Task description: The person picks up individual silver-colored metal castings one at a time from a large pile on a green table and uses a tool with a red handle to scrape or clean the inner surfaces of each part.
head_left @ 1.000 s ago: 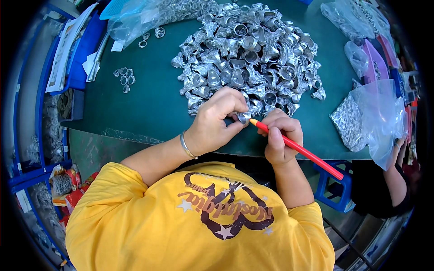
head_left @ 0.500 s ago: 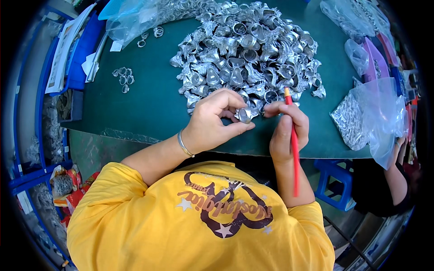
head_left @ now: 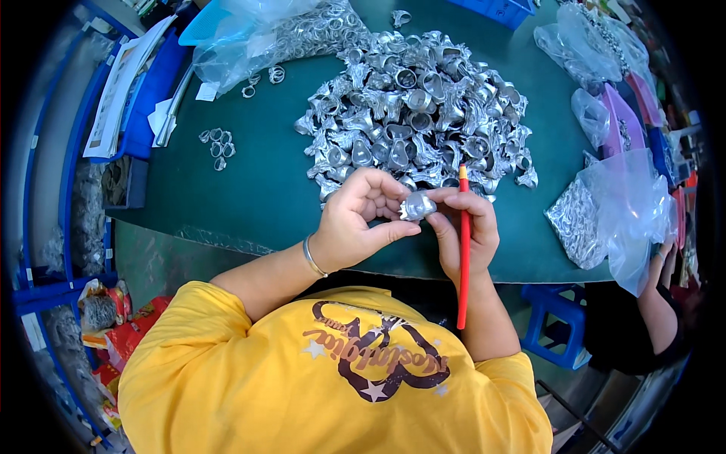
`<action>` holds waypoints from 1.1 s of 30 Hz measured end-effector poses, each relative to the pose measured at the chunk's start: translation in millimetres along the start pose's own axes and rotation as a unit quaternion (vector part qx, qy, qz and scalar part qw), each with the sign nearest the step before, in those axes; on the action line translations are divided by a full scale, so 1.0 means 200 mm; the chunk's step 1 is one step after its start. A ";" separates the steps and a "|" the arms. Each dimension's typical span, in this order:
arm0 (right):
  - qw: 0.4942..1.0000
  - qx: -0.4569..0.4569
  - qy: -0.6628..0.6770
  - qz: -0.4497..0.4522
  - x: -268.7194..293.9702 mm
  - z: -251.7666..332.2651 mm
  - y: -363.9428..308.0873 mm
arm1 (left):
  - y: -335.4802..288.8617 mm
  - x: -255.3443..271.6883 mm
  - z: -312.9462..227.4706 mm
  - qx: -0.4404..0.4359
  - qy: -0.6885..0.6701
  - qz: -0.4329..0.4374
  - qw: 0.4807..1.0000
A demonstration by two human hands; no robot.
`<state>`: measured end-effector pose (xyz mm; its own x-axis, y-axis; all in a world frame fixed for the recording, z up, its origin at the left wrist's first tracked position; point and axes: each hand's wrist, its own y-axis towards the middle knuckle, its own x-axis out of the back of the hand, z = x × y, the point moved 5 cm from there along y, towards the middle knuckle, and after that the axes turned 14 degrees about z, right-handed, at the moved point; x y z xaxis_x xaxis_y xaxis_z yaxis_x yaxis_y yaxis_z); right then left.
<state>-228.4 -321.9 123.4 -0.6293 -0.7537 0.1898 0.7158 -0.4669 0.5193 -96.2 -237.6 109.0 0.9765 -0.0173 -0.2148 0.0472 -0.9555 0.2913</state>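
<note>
In front of me, just off the near side of a large heap of silver-coloured metal rings (head_left: 401, 148), I hold one chunky ring (head_left: 417, 206) with a jagged end. My left hand (head_left: 361, 216) pinches it at the left between thumb and fingertips. From the other side, the thumb and index finger of my right hand (head_left: 469, 227) grip it as well. A slim red stick (head_left: 463, 265) with a yellow-orange tip is also held in my right hand, its tip pointing away from me and its long end along my forearm.
Several small rings (head_left: 219, 145) lie left on the green table (head_left: 257, 181). A clear bag of rings (head_left: 318, 34) sits beyond them. Blue trays (head_left: 136, 113) stand at the left. At right are another filled bag (head_left: 578, 223), a blue stool (head_left: 556, 321) and another person's arm (head_left: 658, 314).
My right hand has come left and its thumb and finger now grip the ring too. The ring has turned, showing a smooth rounded face. The red stick stands more upright in view.
</note>
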 end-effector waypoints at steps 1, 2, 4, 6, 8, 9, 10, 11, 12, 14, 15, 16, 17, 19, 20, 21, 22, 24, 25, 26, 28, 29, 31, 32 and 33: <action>0.998 -0.022 0.051 -0.016 0.00 -0.01 0.00 | 0.00 0.00 -0.01 -0.023 0.001 0.003 1.000; 1.000 -0.014 0.018 -0.007 0.00 0.00 0.01 | 0.00 0.00 -0.02 -0.045 0.002 0.007 0.999; 0.999 -0.020 0.035 -0.007 0.00 -0.01 -0.01 | 0.01 0.00 -0.04 -0.047 0.048 0.014 0.998; 0.998 -0.025 0.052 -0.007 0.00 -0.02 -0.02 | 0.01 0.00 -0.07 -0.049 0.093 0.020 0.994; 0.997 -0.036 0.062 -0.011 -0.01 -0.01 -0.02 | 0.01 0.00 -0.08 -0.044 0.144 0.020 0.988; 0.997 -0.036 0.062 -0.011 -0.01 -0.01 -0.02 | 0.01 0.00 -0.08 -0.045 0.144 0.020 0.988; 0.997 -0.041 0.062 -0.012 -0.01 -0.01 -0.02 | 0.01 0.00 -0.08 -0.038 0.143 0.015 0.989; 0.997 -0.045 0.062 -0.013 -0.01 -0.01 -0.02 | 0.01 0.00 -0.08 -0.032 0.141 0.009 0.989; 0.997 -0.045 0.061 -0.013 -0.01 -0.02 -0.02 | 0.01 0.00 -0.08 -0.033 0.141 0.010 0.989; 0.999 -0.026 0.043 -0.004 -0.01 -0.03 -0.02 | 0.01 0.00 -0.07 -0.053 0.084 -0.005 0.995; 0.999 -0.026 0.043 -0.003 -0.01 -0.03 -0.02 | 0.01 0.00 -0.07 -0.053 0.084 -0.006 0.995; 0.999 -0.026 0.037 0.001 -0.01 -0.04 -0.02 | 0.01 0.00 -0.07 -0.059 0.097 -0.001 0.994; 0.999 -0.025 0.030 0.005 -0.01 -0.04 -0.02 | 0.01 0.00 -0.08 -0.064 0.110 0.004 0.992; 1.000 -0.019 0.022 0.004 -0.02 -0.02 0.00 | 0.02 -0.01 -0.09 -0.083 0.116 0.005 0.990; 1.000 -0.011 0.016 0.003 -0.02 -0.01 0.01 | 0.02 -0.01 -0.10 -0.102 0.123 0.005 0.987; 1.000 -0.011 0.015 0.004 -0.02 0.00 0.01 | 0.02 -0.01 -0.11 -0.102 0.122 0.004 0.987; 1.000 -0.017 0.018 0.003 -0.02 0.00 0.01 | 0.01 -0.01 -0.10 -0.093 0.116 0.017 0.989; 0.999 -0.024 0.022 0.003 -0.02 -0.01 0.00 | 0.01 -0.01 -0.10 -0.084 0.109 0.028 0.990; 0.999 -0.024 0.018 0.011 -0.02 -0.01 0.00 | 0.01 -0.01 -0.10 -0.090 0.106 0.023 0.990; 0.999 -0.025 0.014 0.020 -0.03 -0.01 0.00 | 0.02 -0.01 -0.11 -0.095 0.104 0.018 0.990; 0.999 -0.028 -0.005 0.027 -0.02 -0.01 0.00 | 0.02 0.00 -0.14 -0.094 0.172 0.017 0.980; 0.999 -0.030 -0.025 0.034 -0.03 -0.01 -0.01 | 0.02 0.00 -0.15 -0.094 0.240 0.017 0.966; 0.999 -0.040 0.023 0.026 -0.03 -0.01 -0.02 | 0.02 0.01 -0.14 -0.089 0.193 -0.008 0.977; 0.996 -0.052 0.069 0.018 -0.04 -0.02 -0.02 | 0.02 0.02 -0.13 -0.083 0.144 -0.033 0.986; 0.996 -0.049 0.069 0.018 -0.03 -0.02 -0.02 | 0.02 0.01 -0.12 -0.085 0.145 -0.033 0.985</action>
<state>-226.1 -316.4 116.9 -0.5596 -0.8242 0.0874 0.7679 -0.4759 0.4288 -88.1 -233.6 132.5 0.9880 0.1511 0.0308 0.1221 -0.8883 0.4428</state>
